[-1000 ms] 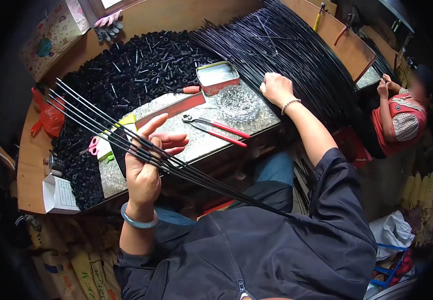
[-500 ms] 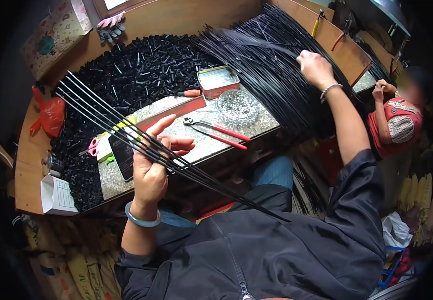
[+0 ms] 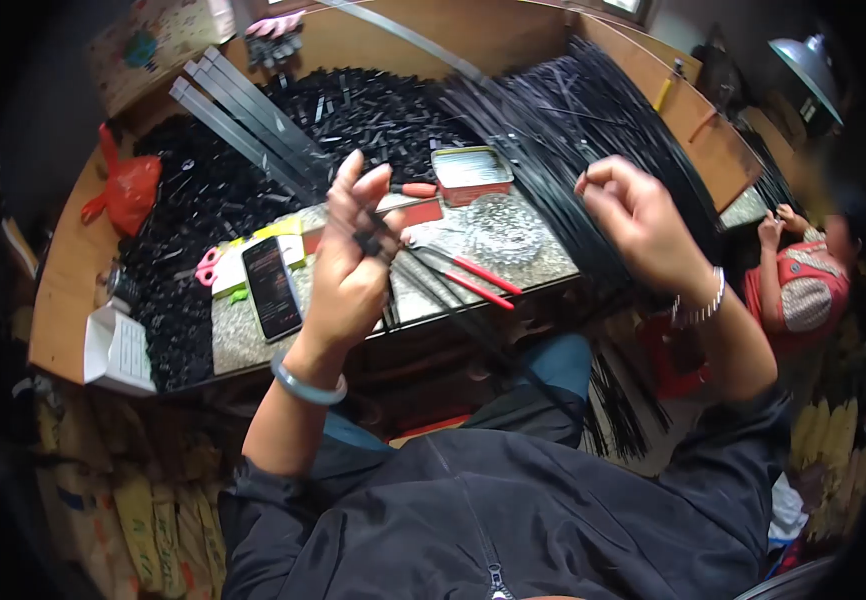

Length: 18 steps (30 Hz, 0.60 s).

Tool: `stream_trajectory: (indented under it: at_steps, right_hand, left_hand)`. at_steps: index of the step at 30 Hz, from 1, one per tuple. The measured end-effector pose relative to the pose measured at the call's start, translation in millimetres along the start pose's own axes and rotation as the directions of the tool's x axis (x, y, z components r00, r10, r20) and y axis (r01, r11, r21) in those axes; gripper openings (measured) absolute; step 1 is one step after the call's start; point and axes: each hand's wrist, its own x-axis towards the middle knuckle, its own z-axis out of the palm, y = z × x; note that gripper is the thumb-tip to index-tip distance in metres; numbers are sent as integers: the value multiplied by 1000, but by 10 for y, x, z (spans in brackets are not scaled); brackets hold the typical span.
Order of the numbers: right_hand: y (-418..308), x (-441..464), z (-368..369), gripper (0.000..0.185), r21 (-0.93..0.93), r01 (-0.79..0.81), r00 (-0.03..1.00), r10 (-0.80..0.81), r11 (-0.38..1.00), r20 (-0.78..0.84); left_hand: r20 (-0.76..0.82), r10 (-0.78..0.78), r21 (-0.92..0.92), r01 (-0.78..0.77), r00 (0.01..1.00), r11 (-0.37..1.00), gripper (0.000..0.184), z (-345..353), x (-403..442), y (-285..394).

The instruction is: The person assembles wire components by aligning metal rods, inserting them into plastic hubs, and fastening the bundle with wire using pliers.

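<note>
My left hand [image 3: 348, 285] is closed round several thin black rods [image 3: 243, 120], their upper ends smeared by motion. They slant up left over the pile of small black parts [image 3: 178, 290], and their lower ends run down toward my lap. My right hand [image 3: 638, 220] is pinched at the edge of a heap of long black rods [image 3: 643, 130]. From its fingertips a blurred long rod [image 3: 408, 40] reaches up and left. Below and between the hands lie red-handled pincers [image 3: 473, 285], a clear round dish [image 3: 505, 235] and a rectangular tin [image 3: 471, 178].
A phone [image 3: 271, 290], pink-handled scissors [image 3: 208, 266] and a white box [image 3: 118, 350] lie on the left. A red plastic bag [image 3: 131, 195] sits by the bench's wooden wall [image 3: 78, 270]. At right another person [image 3: 803, 280] sits near a metal lamp [image 3: 808, 75].
My right hand has drawn back toward me from the rod heap, the long rod swinging up with it. My left hand has shifted up and right with its rods. The view has tilted slightly.
</note>
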Motion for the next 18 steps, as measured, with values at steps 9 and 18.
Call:
stream_trajectory:
  at_steps: [9,18]
  right_hand:
    - [-383,-391,586,25,507,-367,848,57,780,527]
    - [-267,-537,754,23,352,-669,485,26,655,874]
  left_hand:
    - [242,-67,-4,70,968,998,35,-172,-63,163]
    - [104,0,39,-4,995,999,17,-287,-197,178]
